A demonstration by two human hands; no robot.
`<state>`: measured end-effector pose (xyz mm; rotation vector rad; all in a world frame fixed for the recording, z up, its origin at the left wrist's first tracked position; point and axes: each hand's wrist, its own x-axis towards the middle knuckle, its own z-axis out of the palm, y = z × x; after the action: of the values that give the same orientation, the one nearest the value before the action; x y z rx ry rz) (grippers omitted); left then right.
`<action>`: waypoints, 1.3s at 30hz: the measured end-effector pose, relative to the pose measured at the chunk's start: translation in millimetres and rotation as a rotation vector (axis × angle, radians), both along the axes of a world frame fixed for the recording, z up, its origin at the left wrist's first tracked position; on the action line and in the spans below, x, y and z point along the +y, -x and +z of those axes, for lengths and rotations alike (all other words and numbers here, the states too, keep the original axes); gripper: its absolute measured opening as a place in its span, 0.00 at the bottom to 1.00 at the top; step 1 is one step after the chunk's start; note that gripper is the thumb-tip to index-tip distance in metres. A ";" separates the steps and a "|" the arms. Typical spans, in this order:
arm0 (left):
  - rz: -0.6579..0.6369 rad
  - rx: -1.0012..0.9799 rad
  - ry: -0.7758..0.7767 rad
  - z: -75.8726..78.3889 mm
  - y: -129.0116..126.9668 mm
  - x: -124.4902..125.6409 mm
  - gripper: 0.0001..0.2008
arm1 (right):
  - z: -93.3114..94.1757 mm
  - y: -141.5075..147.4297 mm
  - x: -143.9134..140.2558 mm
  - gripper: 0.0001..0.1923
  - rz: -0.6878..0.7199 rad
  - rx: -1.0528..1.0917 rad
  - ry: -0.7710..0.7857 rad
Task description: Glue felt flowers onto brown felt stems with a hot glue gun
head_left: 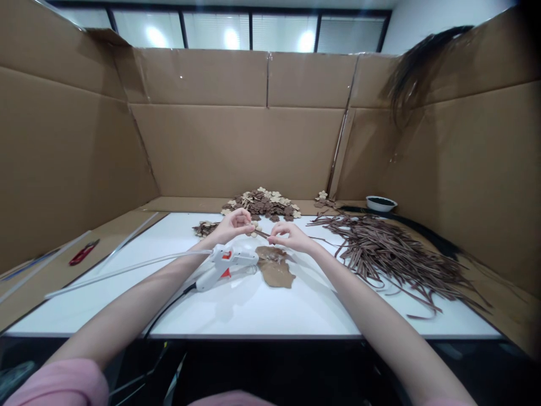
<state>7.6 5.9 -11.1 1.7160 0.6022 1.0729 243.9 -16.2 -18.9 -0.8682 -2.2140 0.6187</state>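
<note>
1. The left hand [234, 223] was curled shut, its fingertips pinching one end of a thin brown strip [262, 233] together with a small pale flower piece [255, 228] just above the white worktop [262, 307].
2. The right hand [291, 235] was closed too, thumb and fingers nipping the other end of the same strip, so the strip ran between the two hands, tilted down toward the right.
3. Just below the hands lay a white glue gun [226, 265] with a red trigger, on its side on the worktop, its cable trailing toward the near edge.
4. A flat brown scrap [276, 270] lay beside the gun's nozzle, under the right hand.
5. A long clear glue stick [122, 270] stretched to the left from the gun.
6. A heap of brown strips [389, 254] sprawled on the right of the worktop.
7. A pile of brown and pale flower shapes [264, 203] sat behind the hands, near the cardboard wall [236, 146].
8. A small white bowl [381, 203] stood far right, and red snips [83, 252] lay on the cardboard at the left.
</note>
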 end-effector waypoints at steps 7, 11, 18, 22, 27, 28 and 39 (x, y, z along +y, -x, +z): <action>0.007 0.002 0.013 2.9 3.2 1.6 0.20 | 0.8 -1.9 1.8 0.17 0.011 -0.002 -0.006; -0.011 -0.012 0.034 1.7 2.7 2.3 0.20 | 0.9 -2.4 1.8 0.18 0.010 -0.010 -0.009; -0.103 -0.145 0.168 0.8 -3.4 -4.5 0.21 | 2.5 -1.3 -0.2 0.19 0.003 -0.001 -0.018; -0.154 -0.216 0.237 -1.8 -7.1 -7.3 0.22 | 5.1 1.2 -4.2 0.18 0.004 0.010 -0.035; -0.225 -0.250 0.269 -6.5 -9.9 -5.9 0.20 | 5.8 5.6 -7.9 0.14 -0.005 0.017 -0.065; -0.240 -0.255 0.275 -6.9 -10.3 -6.1 0.20 | 5.2 6.6 -7.9 0.14 -0.004 0.018 -0.069; -0.206 -0.276 0.277 5.2 -8.7 -13.7 0.20 | 5.6 7.7 -6.3 0.20 0.067 0.031 0.014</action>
<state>16.3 -7.8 -5.9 1.3301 0.3704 1.0056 236.2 -22.4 -13.3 -0.7886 -2.2208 0.6764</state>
